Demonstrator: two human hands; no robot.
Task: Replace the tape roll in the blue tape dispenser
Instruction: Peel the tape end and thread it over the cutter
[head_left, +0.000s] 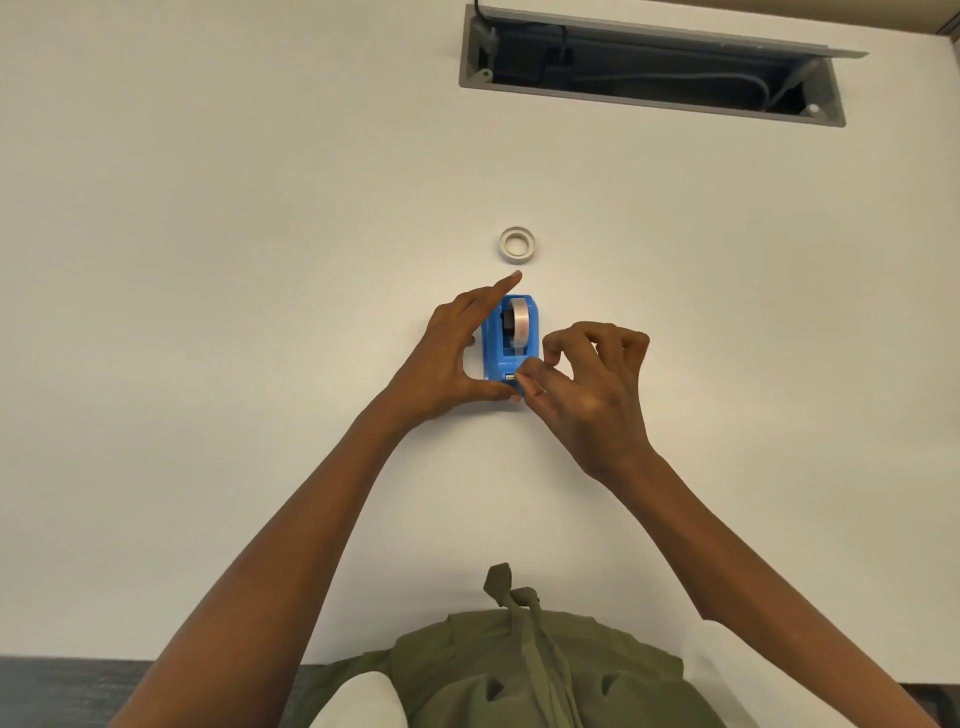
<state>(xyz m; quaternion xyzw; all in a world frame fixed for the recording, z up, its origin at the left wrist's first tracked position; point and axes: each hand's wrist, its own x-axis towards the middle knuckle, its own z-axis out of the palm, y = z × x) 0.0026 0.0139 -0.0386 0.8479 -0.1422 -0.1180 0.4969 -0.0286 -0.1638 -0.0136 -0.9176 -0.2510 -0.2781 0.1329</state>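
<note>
Bracing the blue tape dispenser (511, 343) on the white desk (208, 260), the left hand (452, 358) cups its left flank: the forefinger reaches along the side toward the far end and the thumb hooks under the near end, so the hand is spread wide yet has firm hold of the body. The dispenser stands about midway across the desk, closer to the near edge than the far, with its long axis running from near to far and its cutter end pointing back at the person. A roll of tape (518, 322) sits upright in its cradle toward the far end.

The right hand (587, 384) comes in from the right, its thumb and forefinger pinched nearly together at the cutter end, the other fingers curled loosely above. They seem to nip the loose tape end there, though the strip is too small and too clear to be sure. Either way, the roll lies just beyond those fingertips, up the long axis, and the right hand is the nearer one free to lift it.

A second tape roll (517, 243) lies flat just past the dispenser's far end, near the left forefinger tip but apart from it. Open desk surrounds everything; the recessed cable tray (649, 67) at the far right corner is well out of the way.
</note>
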